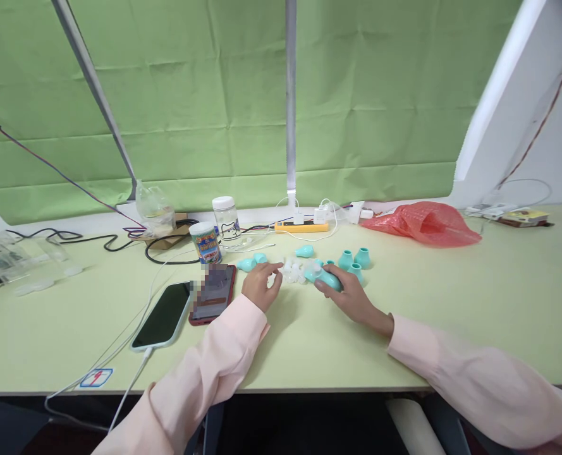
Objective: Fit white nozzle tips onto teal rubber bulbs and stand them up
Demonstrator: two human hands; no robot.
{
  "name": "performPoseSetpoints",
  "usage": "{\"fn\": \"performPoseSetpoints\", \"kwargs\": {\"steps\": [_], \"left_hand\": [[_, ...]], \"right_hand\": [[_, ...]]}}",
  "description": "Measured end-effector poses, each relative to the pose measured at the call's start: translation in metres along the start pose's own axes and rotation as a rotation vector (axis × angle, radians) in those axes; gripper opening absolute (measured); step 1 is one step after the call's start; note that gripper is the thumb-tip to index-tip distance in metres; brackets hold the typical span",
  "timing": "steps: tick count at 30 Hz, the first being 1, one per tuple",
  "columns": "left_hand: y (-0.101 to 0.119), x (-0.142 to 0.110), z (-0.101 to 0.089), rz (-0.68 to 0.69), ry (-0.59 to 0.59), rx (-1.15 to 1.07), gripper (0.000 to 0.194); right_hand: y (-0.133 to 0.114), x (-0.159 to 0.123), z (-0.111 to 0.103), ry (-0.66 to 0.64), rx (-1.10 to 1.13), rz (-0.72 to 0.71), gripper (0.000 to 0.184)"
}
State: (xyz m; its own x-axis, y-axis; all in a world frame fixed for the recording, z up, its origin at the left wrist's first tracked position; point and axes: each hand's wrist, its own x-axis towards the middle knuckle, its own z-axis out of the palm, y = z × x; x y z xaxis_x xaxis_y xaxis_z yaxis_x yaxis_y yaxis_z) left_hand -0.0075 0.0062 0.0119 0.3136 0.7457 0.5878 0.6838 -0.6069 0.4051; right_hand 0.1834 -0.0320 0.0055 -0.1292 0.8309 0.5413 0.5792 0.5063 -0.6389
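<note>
My right hand (351, 296) is closed around a teal bulb-shaped piece (327, 278), held tilted just over the table, with a whitish translucent part at its left end. My left hand (260, 285) has its index finger stretched out and its thumb apart, with nothing visible in it. Its fingertips are close to a small heap of translucent white pieces (292, 270); whether they touch it I cannot tell. Teal bulb pieces (247, 264) lie just behind the left hand, and another teal bulb (304, 251) lies behind the heap. Several teal flared cups (363, 258) stand beyond my right hand.
Two phones, one with a dark screen (163, 316) and one in a red case (213, 294), lie left of my left hand. Behind them stand a labelled canister (205, 243) and a clear jar (227, 221). An orange power strip (302, 227), cables and red bubble wrap (425, 224) line the back.
</note>
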Motion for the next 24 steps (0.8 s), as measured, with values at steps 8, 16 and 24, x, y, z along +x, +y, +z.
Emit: {"fn": "performPoseSetpoints", "kwargs": {"steps": [8,16,24], "left_hand": [[-0.008,0.012,0.021,0.044,-0.198,0.476,0.041],[-0.005,0.023,0.026,-0.156,-0.421,0.658,0.030],[-0.008,0.022,0.023,-0.113,-0.433,0.650,0.025]], "right_hand": [[0.001,0.000,0.001,0.052,0.111,0.033,0.022],[0.000,-0.002,0.002,-0.003,0.150,0.021,0.020],[-0.002,-0.004,0.003,-0.017,0.057,-0.020,0.016]]}}
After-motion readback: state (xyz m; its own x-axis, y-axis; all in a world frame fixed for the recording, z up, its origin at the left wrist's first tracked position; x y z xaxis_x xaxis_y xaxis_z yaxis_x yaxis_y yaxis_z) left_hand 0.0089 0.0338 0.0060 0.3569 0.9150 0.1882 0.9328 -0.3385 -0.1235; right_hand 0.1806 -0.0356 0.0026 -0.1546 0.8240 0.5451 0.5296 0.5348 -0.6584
